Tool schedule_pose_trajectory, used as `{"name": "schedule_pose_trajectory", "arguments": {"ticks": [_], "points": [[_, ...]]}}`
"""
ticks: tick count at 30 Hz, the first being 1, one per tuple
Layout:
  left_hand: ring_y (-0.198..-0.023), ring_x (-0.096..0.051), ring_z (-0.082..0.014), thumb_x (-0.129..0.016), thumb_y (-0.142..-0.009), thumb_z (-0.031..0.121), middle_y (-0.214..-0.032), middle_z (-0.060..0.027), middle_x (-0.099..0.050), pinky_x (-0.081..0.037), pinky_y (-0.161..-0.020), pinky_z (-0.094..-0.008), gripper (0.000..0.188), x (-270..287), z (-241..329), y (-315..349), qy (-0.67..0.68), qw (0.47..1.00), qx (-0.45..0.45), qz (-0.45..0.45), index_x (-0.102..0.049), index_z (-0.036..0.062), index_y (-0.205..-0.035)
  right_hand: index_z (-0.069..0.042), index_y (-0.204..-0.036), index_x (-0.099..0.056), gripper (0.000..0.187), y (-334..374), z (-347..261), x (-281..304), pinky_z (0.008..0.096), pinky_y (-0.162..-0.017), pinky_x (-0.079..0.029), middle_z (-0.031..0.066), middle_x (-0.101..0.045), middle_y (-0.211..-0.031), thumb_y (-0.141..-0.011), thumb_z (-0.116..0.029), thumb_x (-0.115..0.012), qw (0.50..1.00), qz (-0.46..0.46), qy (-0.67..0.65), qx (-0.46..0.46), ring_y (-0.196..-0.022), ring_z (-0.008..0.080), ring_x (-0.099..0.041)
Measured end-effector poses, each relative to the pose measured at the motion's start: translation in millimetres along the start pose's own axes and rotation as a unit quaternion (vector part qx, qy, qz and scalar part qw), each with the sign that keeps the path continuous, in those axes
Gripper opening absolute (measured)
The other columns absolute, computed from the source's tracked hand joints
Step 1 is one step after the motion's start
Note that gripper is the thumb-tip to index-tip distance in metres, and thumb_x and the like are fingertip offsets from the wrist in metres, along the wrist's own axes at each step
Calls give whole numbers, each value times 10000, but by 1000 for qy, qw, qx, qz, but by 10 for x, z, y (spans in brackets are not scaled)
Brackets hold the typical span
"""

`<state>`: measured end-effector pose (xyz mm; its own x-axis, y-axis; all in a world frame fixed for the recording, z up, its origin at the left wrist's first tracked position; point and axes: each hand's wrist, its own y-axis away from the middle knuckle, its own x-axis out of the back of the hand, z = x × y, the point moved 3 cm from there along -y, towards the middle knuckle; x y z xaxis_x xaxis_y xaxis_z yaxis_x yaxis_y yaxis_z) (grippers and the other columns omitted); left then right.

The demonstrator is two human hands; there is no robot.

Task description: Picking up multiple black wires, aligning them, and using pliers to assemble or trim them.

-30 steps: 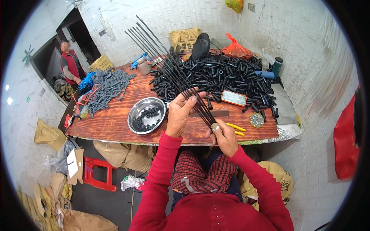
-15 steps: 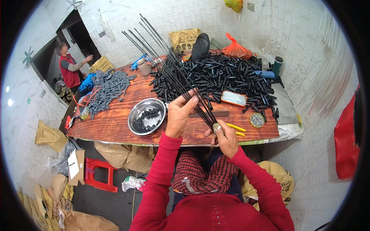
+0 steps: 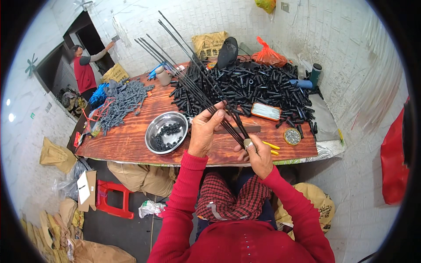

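Observation:
A bundle of long, thin black rods (image 3: 193, 87) slants up and to the left above the table. My left hand (image 3: 206, 130) is closed round the rods partway along them. At their lower ends, my right hand (image 3: 258, 153) grips the same bundle, and a tan band or pad shows on one of its digits. Left of my hands, a steel bowl (image 3: 151, 139) holds small black ring-like parts (image 3: 170, 133). Yellow handles (image 3: 271, 145), probably of pliers, stick out beyond my right hand. A dark flat bar (image 3: 252, 129) lies on the table behind the rods.
The wooden table (image 3: 118, 142) carries a large heap of black tubular parts (image 3: 258, 87) and a pile of grey parts (image 3: 125, 98). An orange-rimmed box (image 3: 266, 111) and a round tin (image 3: 292, 136) stand at right. A red stool (image 3: 115, 199) is on the floor; a person (image 3: 84, 72) stands far left.
The rods have shifted slightly between my hands, with some spreading apart at the upper ends. The person at far left has straightened and reached an arm up toward the wall.

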<state>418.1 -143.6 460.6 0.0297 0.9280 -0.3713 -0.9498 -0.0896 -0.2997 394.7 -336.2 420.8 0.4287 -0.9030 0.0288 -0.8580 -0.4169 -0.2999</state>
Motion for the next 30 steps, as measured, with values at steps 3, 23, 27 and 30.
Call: {"name": "schedule_pose_trajectory", "arguments": {"ticks": [3,23,27,30], "points": [[-852,-675,-103,-685,-937,163,-1004,-62,-705,-553,-669,-208,379,-33,10,28,6,1000,0,24,-617,-15,-1265,16,-1267,-537,362,-20,44,23,228,-637,-533,99,-696,-946,-1058,-237,-384,1000,3,-6,0,-724,123,-679],[-870,-698,-126,-694,-930,154,-1121,-103,-704,-582,-695,-244,406,-87,-41,25,18,998,5,58,-601,-17,-1286,63,-1257,-555,304,-40,63,177,323,-858,-550,155,-685,-1073,-1016,-68,-423,999,-13,25,30,-933,199,-683],[-854,-703,-135,-696,-929,151,-1072,-96,-708,-589,-688,-252,379,-79,-62,-34,28,998,0,63,-615,-24,-1255,69,-1246,-561,306,-55,-2,156,324,-850,-551,152,-690,-1056,-981,2,-424,998,-4,60,26,-933,200,-690],[-843,-698,-139,-677,-940,145,-1029,-86,-709,-582,-694,-255,325,-99,-21,-60,33,997,-12,66,-633,-27,-1212,52,-1227,-574,329,-71,-62,148,325,-813,-550,161,-708,-1014,-924,62,-445,986,30,149,65,-900,230,-710]]}}
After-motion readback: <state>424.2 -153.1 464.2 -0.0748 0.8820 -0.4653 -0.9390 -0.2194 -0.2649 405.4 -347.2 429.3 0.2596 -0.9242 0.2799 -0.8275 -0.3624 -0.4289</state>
